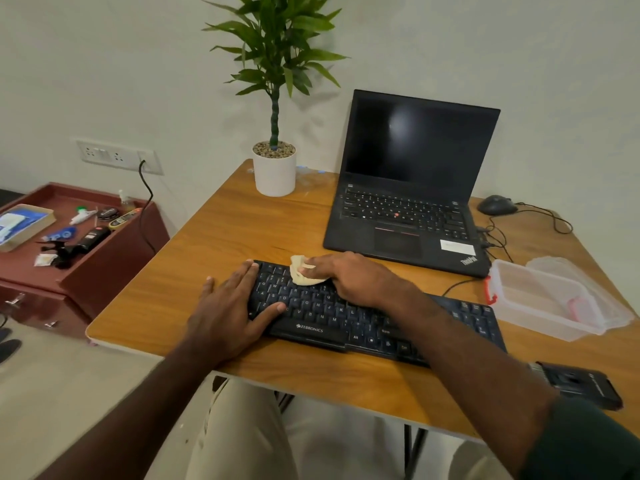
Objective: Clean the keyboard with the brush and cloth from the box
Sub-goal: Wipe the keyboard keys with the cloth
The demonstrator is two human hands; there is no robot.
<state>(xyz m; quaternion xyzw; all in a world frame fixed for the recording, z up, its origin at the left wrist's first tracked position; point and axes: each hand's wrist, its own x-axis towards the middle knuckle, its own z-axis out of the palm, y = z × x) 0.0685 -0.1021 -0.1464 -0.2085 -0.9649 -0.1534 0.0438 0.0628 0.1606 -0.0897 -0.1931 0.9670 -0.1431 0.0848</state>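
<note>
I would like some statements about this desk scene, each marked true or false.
1. The right hand holds the cloth on the keyboard. True.
2. The left hand holds a brush. False: it lies flat on the keyboard's left end, holding nothing.
3. The laptop screen is dark. True.
4. The box stands left of the keyboard. False: it stands at the right.
5. The plant stands on the floor. False: it stands on the table.
</note>
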